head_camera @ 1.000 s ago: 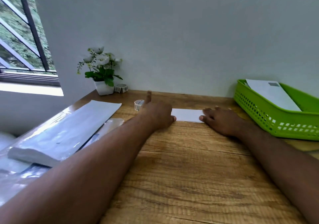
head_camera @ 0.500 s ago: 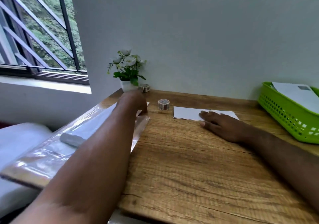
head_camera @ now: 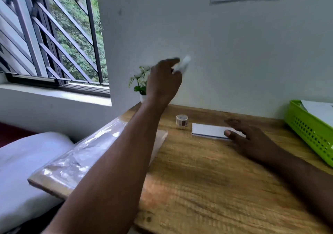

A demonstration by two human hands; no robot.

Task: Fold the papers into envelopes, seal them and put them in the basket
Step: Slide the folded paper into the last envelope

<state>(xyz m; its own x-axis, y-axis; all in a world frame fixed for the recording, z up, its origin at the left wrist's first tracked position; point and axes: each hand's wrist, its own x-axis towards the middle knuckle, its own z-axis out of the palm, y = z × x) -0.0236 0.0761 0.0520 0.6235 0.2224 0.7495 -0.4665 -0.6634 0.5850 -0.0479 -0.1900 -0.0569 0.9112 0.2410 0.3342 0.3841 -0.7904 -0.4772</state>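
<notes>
A folded white paper [head_camera: 207, 131] lies flat on the wooden desk [head_camera: 207, 179]. My right hand [head_camera: 252, 141] rests on its right end with the fingers spread. My left hand [head_camera: 164, 82] is raised in the air in front of the wall, pinching a small white object [head_camera: 184, 64] that is too blurred to identify. A small roll of patterned tape [head_camera: 182, 120] stands just left of the folded paper. The green basket [head_camera: 310, 132] sits at the desk's right edge with a white envelope [head_camera: 320, 110] inside.
A plastic-wrapped stack of paper [head_camera: 86, 158] lies along the desk's left side, under my left forearm. A small potted plant [head_camera: 139, 79] stands in the back corner, partly behind my left hand. A white pillow [head_camera: 25, 161] sits below the window.
My left hand left the folded paper, reached to the back left corner, then rose into the air with a small white object. My view turned left and up. My right hand stayed on the paper.
</notes>
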